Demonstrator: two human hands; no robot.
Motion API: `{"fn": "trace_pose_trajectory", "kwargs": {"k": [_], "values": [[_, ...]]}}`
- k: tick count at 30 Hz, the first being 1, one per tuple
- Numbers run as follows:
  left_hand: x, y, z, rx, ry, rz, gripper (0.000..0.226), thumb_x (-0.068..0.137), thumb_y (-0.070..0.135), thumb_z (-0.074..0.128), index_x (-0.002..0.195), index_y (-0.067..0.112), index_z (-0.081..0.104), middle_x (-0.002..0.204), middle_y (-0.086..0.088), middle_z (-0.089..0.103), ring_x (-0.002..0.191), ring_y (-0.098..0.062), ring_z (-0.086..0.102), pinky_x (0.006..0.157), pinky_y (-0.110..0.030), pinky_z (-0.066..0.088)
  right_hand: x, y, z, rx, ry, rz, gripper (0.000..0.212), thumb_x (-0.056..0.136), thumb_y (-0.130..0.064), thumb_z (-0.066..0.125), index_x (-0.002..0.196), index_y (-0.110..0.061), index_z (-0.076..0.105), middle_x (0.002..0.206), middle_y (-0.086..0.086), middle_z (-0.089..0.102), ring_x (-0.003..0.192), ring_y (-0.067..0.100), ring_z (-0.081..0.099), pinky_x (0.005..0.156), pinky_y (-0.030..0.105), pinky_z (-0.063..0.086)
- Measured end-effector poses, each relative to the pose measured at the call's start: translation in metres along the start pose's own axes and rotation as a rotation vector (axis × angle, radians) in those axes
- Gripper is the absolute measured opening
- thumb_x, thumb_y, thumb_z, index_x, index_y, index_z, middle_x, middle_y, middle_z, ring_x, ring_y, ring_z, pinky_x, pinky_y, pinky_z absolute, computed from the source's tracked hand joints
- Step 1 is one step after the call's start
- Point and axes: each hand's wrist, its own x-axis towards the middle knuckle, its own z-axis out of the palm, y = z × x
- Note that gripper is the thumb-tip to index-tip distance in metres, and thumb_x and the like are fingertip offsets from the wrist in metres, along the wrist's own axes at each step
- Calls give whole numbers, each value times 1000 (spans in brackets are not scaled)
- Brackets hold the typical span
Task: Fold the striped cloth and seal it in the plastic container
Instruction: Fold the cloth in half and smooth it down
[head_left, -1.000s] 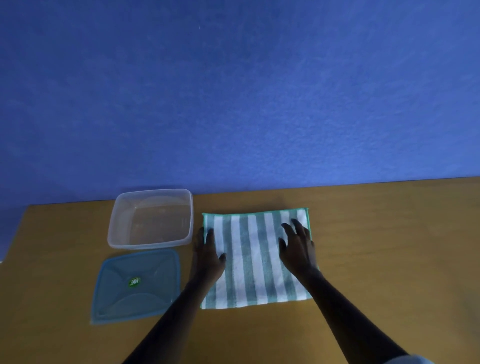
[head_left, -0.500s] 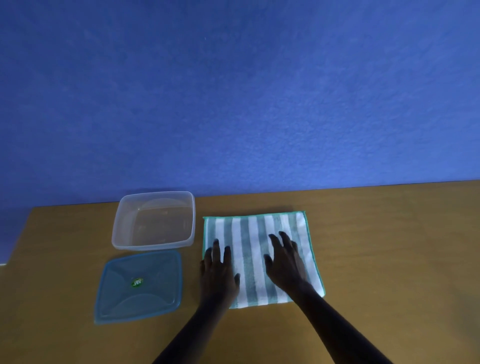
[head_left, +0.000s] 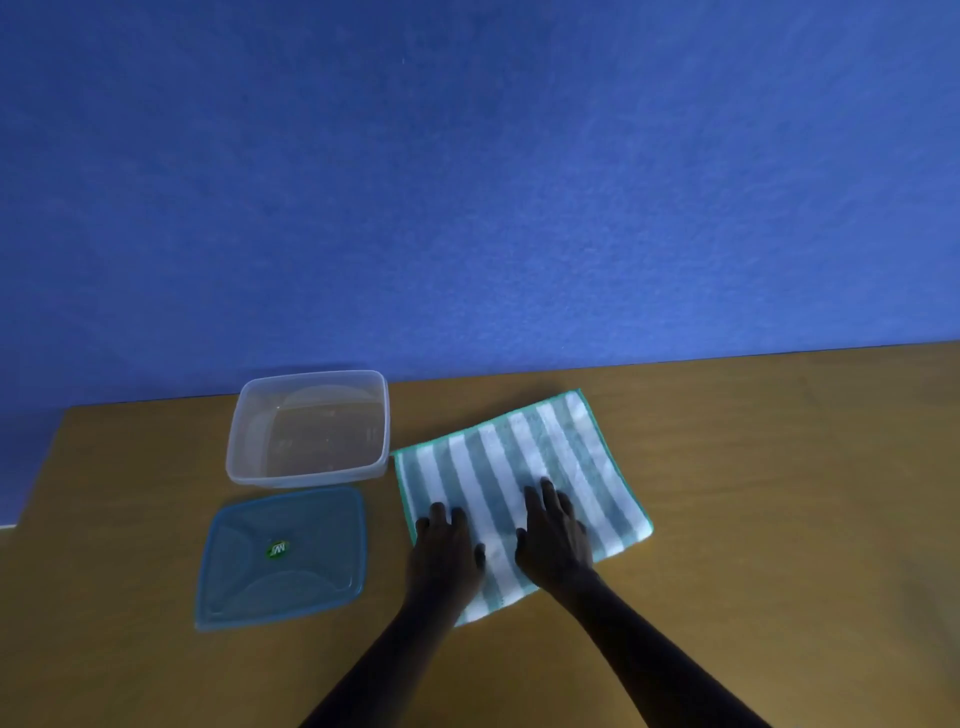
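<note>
Your left hand (head_left: 445, 545) and right hand (head_left: 555, 538) press flat, fingers spread, on the unfolded striped cloth (head_left: 524, 467) on the tabletop (head_left: 779, 493). Folding and sealing remain; container (head_left: 310, 470) empty, lid (head_left: 283, 558) beside it.

1. You are looking down at a wooden table (head_left: 779, 519), its top a warm yellow-brown with faint grain.
2. Its far edge meets a blue wall (head_left: 467, 182), which fills the upper half of your view.
3. The wall is plain, with a slightly mottled texture.
4. At your far left, past the table's left edge, a small pale patch (head_left: 8, 526) shows.
</note>
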Motion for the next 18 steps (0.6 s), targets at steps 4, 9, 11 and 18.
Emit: {"fn": "trace_pose_trajectory", "kwargs": {"k": [4, 9, 11, 18], "values": [[-14, 11, 10, -30, -18, 18, 52, 98, 39, 46, 142, 10, 41, 147, -13, 40, 130, -27, 46, 106, -33, 41, 14, 4, -12, -12, -61, -39, 70, 92, -16, 49, 154, -15, 17, 167, 7, 3, 154, 31, 5, 118, 51, 25], [-36, 26, 25, -97, -78, 42, 51, 101, 38, 42, 141, 6, 43, 156, -19, 36, 134, -28, 47, 112, -33, 38, 31, -1, -24, -45, -147, -146, 71, 92, -11, 48, 155, -14, 16, 167, 9, -2, 154, 31, 0, 121, 49, 23], [-44, 33, 29, -107, -99, 60, 49, 101, 37, 44, 138, 5, 47, 156, -20, 37, 134, -28, 49, 112, -33, 39, 31, -3, -24, -41, -158, -199, 70, 93, -9, 48, 156, -12, 17, 167, 11, -1, 154, 30, 0, 121, 49, 24], [-36, 30, 18, -77, -43, 160, 42, 100, 33, 46, 138, 13, 47, 137, -9, 52, 124, -23, 54, 104, -33, 46, 7, 2, -17, 127, -3, -276, 59, 99, -17, 51, 153, -8, 29, 165, 14, 15, 154, 26, 12, 123, 35, 22]]}}
